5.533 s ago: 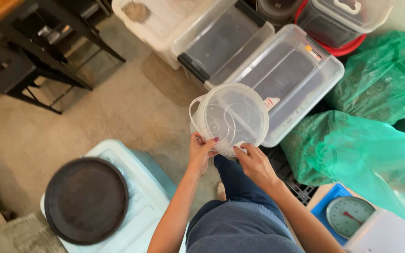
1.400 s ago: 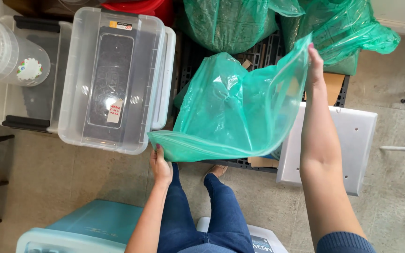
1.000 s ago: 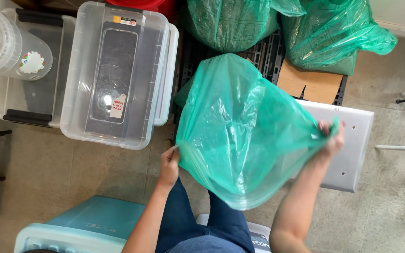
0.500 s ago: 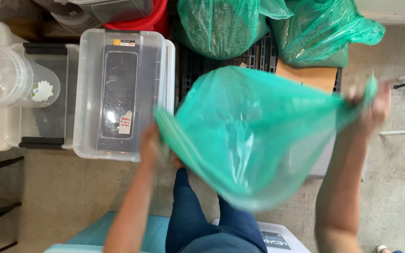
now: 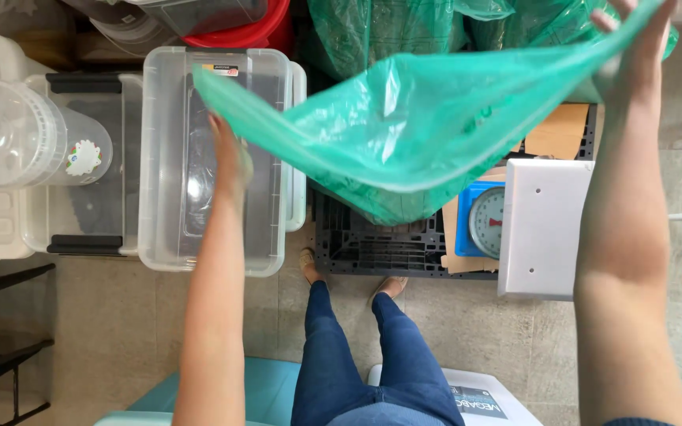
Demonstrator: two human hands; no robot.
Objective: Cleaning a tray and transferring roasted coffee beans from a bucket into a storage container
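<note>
A large green plastic bag (image 5: pixel 412 126) stretches wide between both raised hands, its mouth edge running from the left hand (image 5: pixel 226 154) up to the right hand (image 5: pixel 633 47). Below the left hand lies a clear storage bin (image 5: pixel 167 229) with its lid on, and further out to that hand's left a clear round container (image 5: pixel 21 134) lies on its side. Under the right forearm sits a white board (image 5: pixel 542 229), with a blue dial scale (image 5: pixel 483 221) just beside it. The left hand grips the bag's edge; the right hand pinches the opposite corner.
</note>
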